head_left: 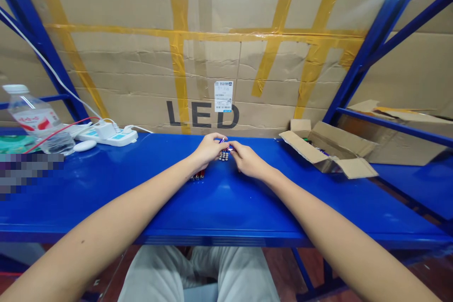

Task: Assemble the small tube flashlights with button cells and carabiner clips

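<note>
Over the middle of the blue table, my left hand (208, 150) is closed in a pinch on a small shiny purple piece (222, 140). My right hand (246, 158) meets it from the other side, its fingertips closed on a small reddish-purple metallic piece (230, 149). Whether the two pieces are joined, I cannot tell. Just below the fingertips lies a group of small round silver pieces (223, 156), like button cells, set close together. Beside my left wrist rest several slim red-and-dark cylinders with shiny ends (198, 175), partly hidden by the forearm.
An open cardboard box (327, 148) with small coloured items inside stands right on the blue table (226, 207). A power strip (118, 136), a white oval object (85, 146) and a plastic bottle (38, 118) are left. A large taped cardboard sheet (141, 71) stands behind.
</note>
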`<move>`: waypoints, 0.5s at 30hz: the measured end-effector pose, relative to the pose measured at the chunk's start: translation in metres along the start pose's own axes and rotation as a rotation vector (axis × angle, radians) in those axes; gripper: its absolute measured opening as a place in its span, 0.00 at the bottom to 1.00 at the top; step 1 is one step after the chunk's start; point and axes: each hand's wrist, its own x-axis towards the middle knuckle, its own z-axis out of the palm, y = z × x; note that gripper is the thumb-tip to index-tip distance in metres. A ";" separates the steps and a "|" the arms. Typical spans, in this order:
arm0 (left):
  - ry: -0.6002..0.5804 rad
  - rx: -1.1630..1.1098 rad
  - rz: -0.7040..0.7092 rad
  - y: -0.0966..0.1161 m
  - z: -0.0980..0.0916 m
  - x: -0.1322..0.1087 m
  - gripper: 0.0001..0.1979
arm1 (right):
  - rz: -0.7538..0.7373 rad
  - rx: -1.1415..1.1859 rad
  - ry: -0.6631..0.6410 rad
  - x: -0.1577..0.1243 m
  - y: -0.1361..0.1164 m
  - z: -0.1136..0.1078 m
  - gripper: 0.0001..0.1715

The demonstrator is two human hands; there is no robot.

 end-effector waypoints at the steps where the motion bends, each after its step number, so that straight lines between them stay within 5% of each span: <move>1: -0.002 0.007 0.004 0.000 0.000 0.000 0.07 | 0.000 -0.018 -0.003 0.000 0.001 0.000 0.14; 15: -0.026 0.077 0.084 0.000 -0.007 0.006 0.04 | 0.061 0.006 0.114 0.000 0.008 -0.002 0.14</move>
